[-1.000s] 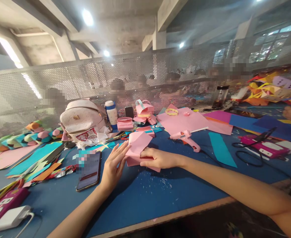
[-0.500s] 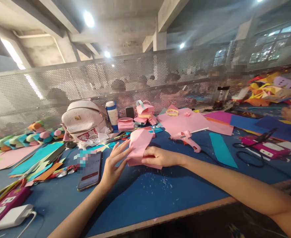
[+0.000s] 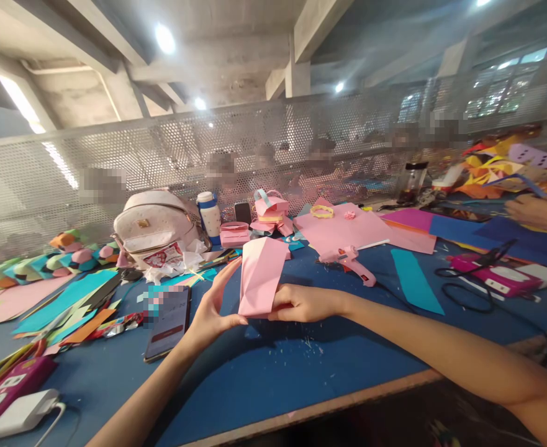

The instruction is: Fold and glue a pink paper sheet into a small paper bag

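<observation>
A folded pink paper piece [image 3: 261,275] stands lifted off the blue table [image 3: 273,379], held upright between both hands. My right hand [image 3: 301,303] pinches its lower right edge with fingers curled. On the paper's lower left edge, my left hand [image 3: 215,304] grips with thumb against it and fingers stretched up along its side. A dark phone [image 3: 168,321] lies just left of my left hand.
A pink glue gun [image 3: 351,262] and a teal paper strip [image 3: 413,280] lie to the right, with cables and a pink power strip [image 3: 497,276] beyond. A white backpack [image 3: 154,225], a bottle [image 3: 209,214], pink paper crafts and coloured paper scraps crowd the back and left. Another person's hand [image 3: 538,211] works at the far right.
The pink paper has been raised from the table and turned upright. My left hand went from open beside it to gripping its lower left edge.
</observation>
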`<move>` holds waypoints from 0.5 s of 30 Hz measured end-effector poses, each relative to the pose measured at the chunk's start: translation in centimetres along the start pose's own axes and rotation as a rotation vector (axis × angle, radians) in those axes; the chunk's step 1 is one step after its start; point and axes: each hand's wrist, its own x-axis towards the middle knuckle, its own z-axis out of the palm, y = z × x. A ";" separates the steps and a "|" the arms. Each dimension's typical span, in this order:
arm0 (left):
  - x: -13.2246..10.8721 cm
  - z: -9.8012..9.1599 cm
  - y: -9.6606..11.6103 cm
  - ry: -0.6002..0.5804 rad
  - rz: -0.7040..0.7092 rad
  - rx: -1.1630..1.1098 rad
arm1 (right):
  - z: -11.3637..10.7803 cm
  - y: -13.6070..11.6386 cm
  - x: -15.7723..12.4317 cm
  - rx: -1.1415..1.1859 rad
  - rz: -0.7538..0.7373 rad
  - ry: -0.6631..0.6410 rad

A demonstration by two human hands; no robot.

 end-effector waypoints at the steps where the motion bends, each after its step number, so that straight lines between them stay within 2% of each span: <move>1: 0.0 -0.1 0.0 0.007 0.014 0.034 | 0.0 0.1 0.0 0.002 0.003 0.000; 6: 0.0 0.0 1.1 0.054 0.203 0.433 | 0.0 0.0 0.1 -0.072 0.008 0.077; 10: -0.2 0.6 1.7 -0.047 0.370 0.732 | 0.1 -0.4 0.2 -0.223 -0.032 0.087; 15: -0.5 1.1 1.3 -0.072 0.375 0.851 | 0.4 -0.5 0.3 -0.375 -0.028 0.108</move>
